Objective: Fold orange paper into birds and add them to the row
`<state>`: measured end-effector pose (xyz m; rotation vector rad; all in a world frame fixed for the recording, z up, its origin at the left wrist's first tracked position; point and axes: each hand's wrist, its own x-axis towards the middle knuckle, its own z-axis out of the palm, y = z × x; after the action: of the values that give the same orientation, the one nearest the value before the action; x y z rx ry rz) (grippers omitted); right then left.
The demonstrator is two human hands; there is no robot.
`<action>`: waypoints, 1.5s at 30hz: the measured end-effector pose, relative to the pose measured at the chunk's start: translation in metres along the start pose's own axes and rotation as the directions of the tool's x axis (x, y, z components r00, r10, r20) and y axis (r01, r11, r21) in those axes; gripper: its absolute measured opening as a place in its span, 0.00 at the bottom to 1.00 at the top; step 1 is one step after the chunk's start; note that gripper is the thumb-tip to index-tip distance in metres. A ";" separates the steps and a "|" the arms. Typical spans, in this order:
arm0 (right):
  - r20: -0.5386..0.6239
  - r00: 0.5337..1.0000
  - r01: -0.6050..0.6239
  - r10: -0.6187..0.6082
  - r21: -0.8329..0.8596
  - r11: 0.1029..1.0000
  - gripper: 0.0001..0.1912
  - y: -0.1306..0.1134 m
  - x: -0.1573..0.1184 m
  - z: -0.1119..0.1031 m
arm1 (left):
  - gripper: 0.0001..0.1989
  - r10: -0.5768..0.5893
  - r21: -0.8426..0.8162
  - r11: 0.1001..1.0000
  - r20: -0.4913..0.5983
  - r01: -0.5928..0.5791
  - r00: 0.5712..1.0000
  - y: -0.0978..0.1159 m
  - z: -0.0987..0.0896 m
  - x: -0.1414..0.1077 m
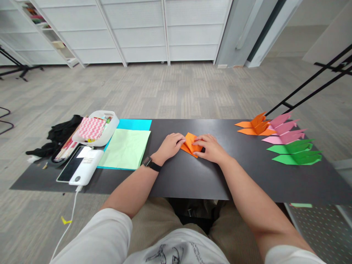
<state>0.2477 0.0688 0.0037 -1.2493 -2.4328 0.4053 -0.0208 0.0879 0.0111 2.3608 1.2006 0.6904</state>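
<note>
A partly folded piece of orange origami paper (189,141) lies on the dark table in front of me, with a raised flap near its middle. My left hand (171,146) is closed at its left edge, thumb and forefinger pressed on the paper. From the other side my right hand (211,148) grips the paper's right part, fingers bent over it and covering some of the folds. Folded paper birds stand at the right: orange ones (255,125), pink ones (286,130) and green ones (297,152).
Light green sheets (128,145) lie over blue sheets (136,124) left of my hands. Beyond them are a white box (111,129) with a pink zigzag packet, a white power bank (87,167) with a cable, a dark-screened tablet (70,169) and black cloth (64,130).
</note>
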 end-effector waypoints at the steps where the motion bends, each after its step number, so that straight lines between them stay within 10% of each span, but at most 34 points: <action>1: 0.001 1.000 0.007 -0.007 -0.003 1.000 0.19 -0.001 0.000 0.000 | 0.13 -0.007 0.009 1.000 -0.004 0.007 1.000 0.000 0.000 0.000; 45: 0.046 0.997 0.071 -0.069 -0.029 0.997 0.25 -0.023 0.002 0.003 | 0.09 -0.103 0.131 0.985 -0.087 0.114 0.991 0.011 0.008 0.003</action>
<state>0.2291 0.0574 0.0107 -1.1755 -2.5215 0.3810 -0.0071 0.0834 0.0115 2.3751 1.4414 0.6931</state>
